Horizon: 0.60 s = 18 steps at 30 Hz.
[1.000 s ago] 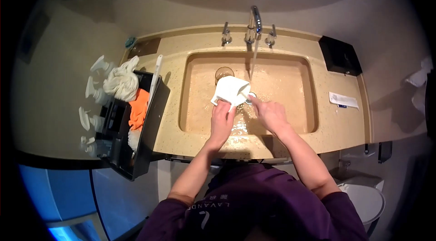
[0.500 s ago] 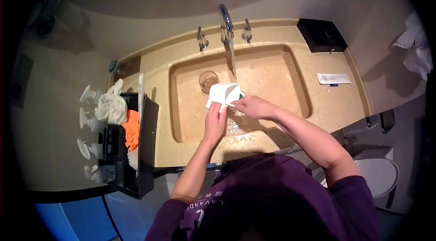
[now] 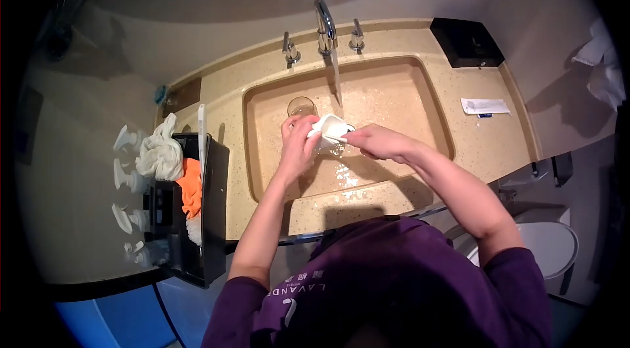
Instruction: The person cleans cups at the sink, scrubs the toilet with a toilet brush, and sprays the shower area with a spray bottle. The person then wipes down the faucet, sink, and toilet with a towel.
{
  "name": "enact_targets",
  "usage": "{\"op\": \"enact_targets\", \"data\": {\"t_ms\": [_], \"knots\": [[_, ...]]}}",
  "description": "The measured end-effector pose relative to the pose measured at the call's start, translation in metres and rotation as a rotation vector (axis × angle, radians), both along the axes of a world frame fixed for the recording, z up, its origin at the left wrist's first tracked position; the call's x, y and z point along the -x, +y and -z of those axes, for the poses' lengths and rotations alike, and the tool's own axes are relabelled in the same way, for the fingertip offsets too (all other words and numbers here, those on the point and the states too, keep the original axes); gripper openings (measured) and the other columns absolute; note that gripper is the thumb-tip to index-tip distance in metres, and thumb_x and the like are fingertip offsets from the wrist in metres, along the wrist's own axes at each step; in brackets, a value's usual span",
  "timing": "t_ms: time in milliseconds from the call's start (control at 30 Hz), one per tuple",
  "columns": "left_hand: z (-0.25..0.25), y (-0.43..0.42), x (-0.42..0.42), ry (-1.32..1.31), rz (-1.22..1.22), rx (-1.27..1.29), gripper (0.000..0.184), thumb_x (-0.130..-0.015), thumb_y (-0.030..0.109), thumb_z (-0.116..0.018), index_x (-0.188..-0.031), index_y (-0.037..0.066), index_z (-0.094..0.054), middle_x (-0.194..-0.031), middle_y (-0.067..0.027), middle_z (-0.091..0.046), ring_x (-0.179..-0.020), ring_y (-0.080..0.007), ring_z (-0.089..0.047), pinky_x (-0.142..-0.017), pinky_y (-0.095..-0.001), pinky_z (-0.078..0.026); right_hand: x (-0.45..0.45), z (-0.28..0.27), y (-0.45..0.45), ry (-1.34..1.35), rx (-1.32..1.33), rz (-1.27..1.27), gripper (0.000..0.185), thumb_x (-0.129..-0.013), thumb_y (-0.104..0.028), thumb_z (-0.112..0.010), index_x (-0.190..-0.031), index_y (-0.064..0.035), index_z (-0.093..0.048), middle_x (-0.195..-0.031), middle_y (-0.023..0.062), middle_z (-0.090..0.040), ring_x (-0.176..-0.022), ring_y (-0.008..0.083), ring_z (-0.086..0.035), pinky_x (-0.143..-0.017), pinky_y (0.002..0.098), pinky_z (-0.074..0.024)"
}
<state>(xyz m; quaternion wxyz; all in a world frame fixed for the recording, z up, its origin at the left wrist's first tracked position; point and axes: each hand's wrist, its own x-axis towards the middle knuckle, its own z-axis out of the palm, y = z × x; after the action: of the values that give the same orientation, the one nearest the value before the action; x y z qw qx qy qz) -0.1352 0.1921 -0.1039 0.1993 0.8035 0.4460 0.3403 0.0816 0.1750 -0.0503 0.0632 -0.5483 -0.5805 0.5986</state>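
Observation:
Over the basin (image 3: 387,161), my left hand (image 3: 298,144) grips a white container (image 3: 333,127) by its left side, its opening tilted up and to the right. My right hand (image 3: 377,141) is closed on a thin white handle (image 3: 336,139) that reaches to the container's mouth; its far end cannot be made out. Water runs from the faucet (image 3: 325,23) into the basin just behind the container. A clear glass (image 3: 302,107) stands in the basin behind my left hand.
A black caddy (image 3: 213,217) at the left holds an orange cloth (image 3: 191,187), a white cloth (image 3: 159,151) and several spray bottles. At the right are a black box (image 3: 467,43) and a white packet (image 3: 484,106). A toilet (image 3: 548,249) stands lower right.
The camera view has shifted, moving the sink leftward in the frame. My left hand has moved from below the container to its left side, and the container has turned.

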Motion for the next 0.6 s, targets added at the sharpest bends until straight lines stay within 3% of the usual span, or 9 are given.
{"op": "enact_targets", "data": {"t_ms": [33,100,133,200,233,367,467,500,600], "knots": [[-0.001,0.004,0.002,0.010,0.037,0.014,0.023,-0.085,0.019,-0.053,-0.104,0.008,-0.059,-0.109,-0.0082,-0.055,-0.100,-0.0270,-0.048,-0.096,-0.0395,-0.028,-0.007,0.012,0.001,-0.066,-0.075,-0.114,0.027,-0.091,-0.033,-0.043,-0.113,-0.0253,-0.058,-0.069,0.0079,-0.062,-0.066,0.0179,-0.062,-0.053,0.0290,-0.0453],[-0.002,0.006,0.005,0.023,0.105,0.051,0.024,-0.086,0.019,-0.052,-0.105,0.006,-0.059,-0.105,-0.0070,-0.057,-0.099,-0.0219,-0.050,-0.094,-0.0368,-0.032,-0.020,0.012,-0.002,-0.575,-0.479,-0.350,0.024,-0.091,-0.030,-0.045,-0.111,-0.0286,-0.059,-0.070,0.0083,-0.062,-0.063,0.0186,-0.061,-0.052,0.0312,-0.0447],[0.000,0.004,0.005,-0.111,0.129,0.285,0.024,-0.087,0.021,-0.051,-0.104,0.006,-0.059,-0.103,-0.0060,-0.058,-0.097,-0.0190,-0.050,-0.092,-0.0353,-0.034,-0.026,0.012,-0.004,-0.829,-0.674,-0.468,0.024,-0.090,-0.029,-0.046,-0.110,-0.0303,-0.059,-0.070,0.0085,-0.061,-0.061,0.0189,-0.060,-0.052,0.0323,-0.0445],[0.001,0.012,0.003,-0.376,0.176,0.725,0.026,-0.090,0.025,-0.050,-0.104,0.005,-0.059,-0.099,-0.0040,-0.059,-0.095,-0.0131,-0.050,-0.087,-0.0323,-0.038,-0.033,0.010,0.011,-0.789,-1.013,-0.467,0.030,-0.088,-0.020,-0.046,-0.112,-0.0323,-0.057,-0.069,0.0094,-0.059,-0.057,0.0200,-0.057,-0.052,0.0347,-0.0442],[-0.002,0.017,0.002,-0.371,0.151,0.798,0.032,-0.092,0.031,-0.046,-0.104,0.005,-0.059,-0.095,-0.0027,-0.060,-0.092,-0.0094,-0.049,-0.081,-0.0287,-0.041,-0.027,-0.002,0.016,-0.758,-1.150,-0.497,0.031,-0.087,-0.018,-0.045,-0.113,-0.0321,-0.056,-0.068,0.0086,-0.058,-0.057,0.0205,-0.058,-0.052,0.0353,-0.0444],[-0.005,0.034,0.008,-0.337,0.289,0.991,0.034,-0.092,0.035,-0.046,-0.101,0.006,-0.061,-0.094,-0.0022,-0.061,-0.093,-0.0103,-0.050,-0.084,-0.0279,-0.039,-0.029,-0.035,0.010,-0.622,-1.555,-0.591,0.032,-0.087,-0.013,-0.044,-0.112,-0.0288,-0.058,-0.063,0.0065,-0.056,-0.054,0.0207,-0.057,-0.051,0.0336,-0.0439],[-0.011,0.038,0.019,-0.327,0.298,1.125,0.035,-0.090,0.038,-0.049,-0.095,0.006,-0.062,-0.095,-0.0020,-0.061,-0.093,-0.0102,-0.050,-0.087,-0.0279,-0.037,-0.033,-0.039,-0.011,-0.892,-0.984,-0.607,0.030,-0.089,-0.015,-0.043,-0.113,-0.0277,-0.056,-0.058,0.0066,-0.052,-0.055,0.0190,-0.058,-0.054,0.0337,-0.0435],[-0.003,0.042,0.022,-0.299,0.269,1.070,0.031,-0.089,0.035,-0.051,-0.094,0.007,-0.062,-0.097,-0.0015,-0.062,-0.093,-0.0086,-0.050,-0.085,-0.0272,-0.038,-0.020,-0.054,-0.022,-0.907,-0.766,-0.644,0.024,-0.089,-0.019,-0.044,-0.105,-0.0250,-0.060,-0.065,0.0081,-0.059,-0.062,0.0178,-0.060,-0.057,0.0341,-0.0436],[-0.033,0.032,0.008,-0.236,0.440,1.057,0.028,-0.089,0.032,-0.052,-0.095,0.007,-0.062,-0.096,-0.0012,-0.063,-0.088,-0.0076,-0.052,-0.081,-0.0254,-0.040,0.003,-0.055,-0.031,-0.617,-0.549,-0.775,0.021,-0.089,-0.021,-0.045,-0.099,-0.0254,-0.063,-0.071,0.0064,-0.062,-0.068,0.0171,-0.062,-0.057,0.0348,-0.0437]]}}
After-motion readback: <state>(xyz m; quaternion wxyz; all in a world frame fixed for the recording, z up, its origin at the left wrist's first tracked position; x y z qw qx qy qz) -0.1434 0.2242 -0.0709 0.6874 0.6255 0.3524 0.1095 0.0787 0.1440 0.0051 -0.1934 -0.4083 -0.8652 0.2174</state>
